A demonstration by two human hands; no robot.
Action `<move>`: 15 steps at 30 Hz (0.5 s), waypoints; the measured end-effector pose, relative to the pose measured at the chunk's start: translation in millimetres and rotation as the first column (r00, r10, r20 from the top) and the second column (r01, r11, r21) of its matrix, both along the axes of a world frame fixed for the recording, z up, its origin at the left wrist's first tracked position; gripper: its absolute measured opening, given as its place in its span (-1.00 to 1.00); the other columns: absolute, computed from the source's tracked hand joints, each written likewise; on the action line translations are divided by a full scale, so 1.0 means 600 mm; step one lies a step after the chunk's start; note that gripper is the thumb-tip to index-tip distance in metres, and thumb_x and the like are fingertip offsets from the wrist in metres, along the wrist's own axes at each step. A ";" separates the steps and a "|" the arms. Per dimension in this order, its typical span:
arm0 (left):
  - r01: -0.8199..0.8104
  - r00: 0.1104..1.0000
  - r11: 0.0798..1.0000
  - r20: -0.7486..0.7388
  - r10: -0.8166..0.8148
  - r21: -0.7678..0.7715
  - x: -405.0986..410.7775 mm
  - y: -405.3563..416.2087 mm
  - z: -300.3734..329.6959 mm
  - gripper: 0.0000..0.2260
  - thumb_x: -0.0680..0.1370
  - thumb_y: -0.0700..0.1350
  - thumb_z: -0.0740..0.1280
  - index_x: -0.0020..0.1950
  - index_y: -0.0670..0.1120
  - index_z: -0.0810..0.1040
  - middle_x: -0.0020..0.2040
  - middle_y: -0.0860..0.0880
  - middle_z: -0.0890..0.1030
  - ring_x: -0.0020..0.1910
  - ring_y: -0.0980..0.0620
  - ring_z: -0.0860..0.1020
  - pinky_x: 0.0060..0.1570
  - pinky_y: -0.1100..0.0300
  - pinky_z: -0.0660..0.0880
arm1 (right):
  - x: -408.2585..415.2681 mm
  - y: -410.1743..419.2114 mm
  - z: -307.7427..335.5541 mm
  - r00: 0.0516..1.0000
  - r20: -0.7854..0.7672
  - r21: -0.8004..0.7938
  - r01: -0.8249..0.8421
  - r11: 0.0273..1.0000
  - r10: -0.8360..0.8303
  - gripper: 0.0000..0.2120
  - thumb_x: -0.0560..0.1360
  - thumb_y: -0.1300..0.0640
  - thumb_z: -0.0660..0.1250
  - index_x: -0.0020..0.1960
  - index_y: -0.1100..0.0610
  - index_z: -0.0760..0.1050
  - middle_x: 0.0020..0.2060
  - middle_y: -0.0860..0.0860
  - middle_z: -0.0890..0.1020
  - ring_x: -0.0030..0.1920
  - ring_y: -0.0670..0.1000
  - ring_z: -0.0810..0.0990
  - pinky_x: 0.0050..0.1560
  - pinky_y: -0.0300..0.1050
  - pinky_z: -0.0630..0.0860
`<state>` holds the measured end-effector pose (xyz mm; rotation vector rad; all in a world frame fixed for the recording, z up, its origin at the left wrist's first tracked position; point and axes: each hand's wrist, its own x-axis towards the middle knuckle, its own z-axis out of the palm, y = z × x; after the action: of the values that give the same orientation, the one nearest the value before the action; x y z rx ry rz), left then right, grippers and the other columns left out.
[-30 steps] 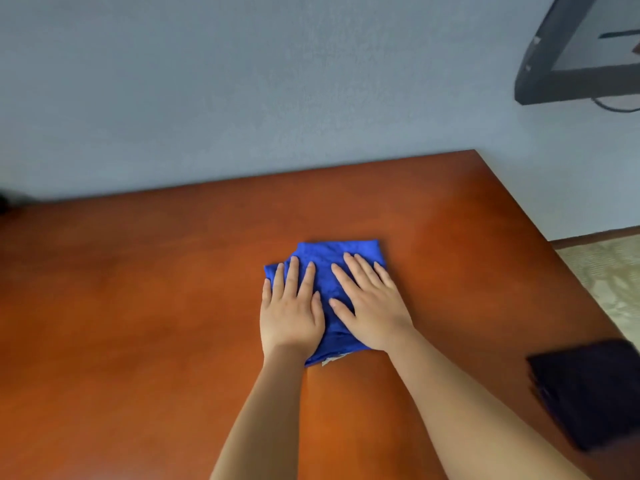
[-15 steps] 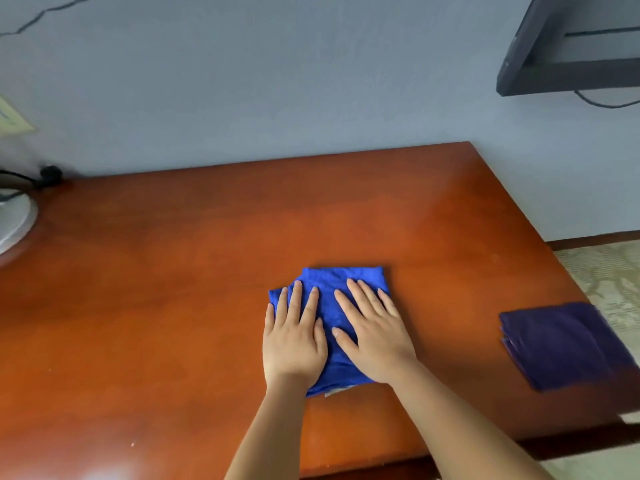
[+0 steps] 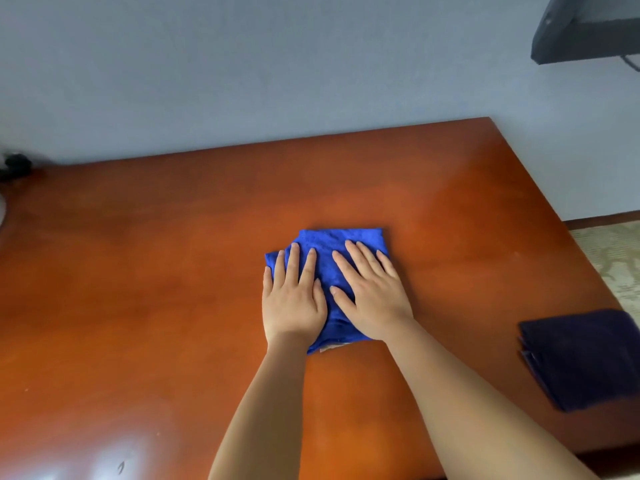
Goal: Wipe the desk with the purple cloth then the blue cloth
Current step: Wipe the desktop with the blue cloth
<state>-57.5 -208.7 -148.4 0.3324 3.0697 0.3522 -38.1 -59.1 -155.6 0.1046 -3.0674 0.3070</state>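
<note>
Brown table (image 3: 138, 306): my left hand (image 3: 294, 306) and right hand (image 3: 375, 299) press flat, fingers straight, on the soft, probably light blue cloth (image 3: 329, 244).

Soft, even daylight all over, nothing harsh. Brightest spot down at the bottom-left corner of the glossy reddish-brown wooden desk (image 3: 138, 271), a white patch of glare that blows out the grain there. A fainter pale sheen across the middle-right of the same top. Shadows weak and short: just a thin dark rim under the folded bright blue cloth (image 3: 329, 271) and along the forearms. Folded dark purple cloth (image 3: 585, 358) at the right edge nearly black, its folds hard to read. Overall slightly soft, smeary like a compressed video. Wide-angle stretch at the borders, desk edges splaying outward. Plain grey-blue wall (image 3: 277, 64) flat and evenly lit.
</note>
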 end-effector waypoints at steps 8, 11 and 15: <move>0.098 0.994 0.994 0.042 -0.096 -0.042 0.109 0.037 0.007 -0.36 0.51 0.09 -0.33 0.58 0.04 0.02 0.59 -0.03 -0.01 0.56 -0.07 -0.08 0.50 -0.01 -0.13 | 0.124 0.041 -0.002 0.998 0.042 0.029 0.050 0.998 -0.052 -0.39 0.55 -0.22 -0.06 0.50 0.03 0.26 0.51 0.05 0.24 0.51 0.02 0.18 0.48 0.00 -0.03; 0.141 0.988 0.988 0.074 -0.137 -0.057 0.178 0.060 0.009 -0.36 0.50 0.10 -0.36 0.58 0.05 -0.03 0.59 -0.03 -0.05 0.56 -0.07 -0.11 0.50 -0.01 -0.15 | 0.205 0.063 -0.001 0.995 0.054 0.039 0.087 0.995 -0.089 -0.41 0.56 -0.21 -0.03 0.49 0.05 0.29 0.49 0.07 0.28 0.50 0.03 0.23 0.47 0.01 0.01; 0.225 0.972 0.972 0.087 -0.218 -0.069 0.232 0.078 0.012 -0.37 0.51 0.11 -0.35 0.58 0.05 -0.02 0.59 -0.02 -0.05 0.56 -0.07 -0.11 0.51 -0.02 -0.15 | 0.282 0.079 0.000 0.987 0.085 0.050 0.135 0.990 -0.139 -0.40 0.57 -0.21 -0.03 0.50 0.05 0.26 0.50 0.08 0.25 0.50 0.04 0.21 0.46 0.03 0.00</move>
<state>82.0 -161.8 -141.2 0.6345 2.9194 0.2288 130.9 -11.6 -155.7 -0.1208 -3.1487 0.2421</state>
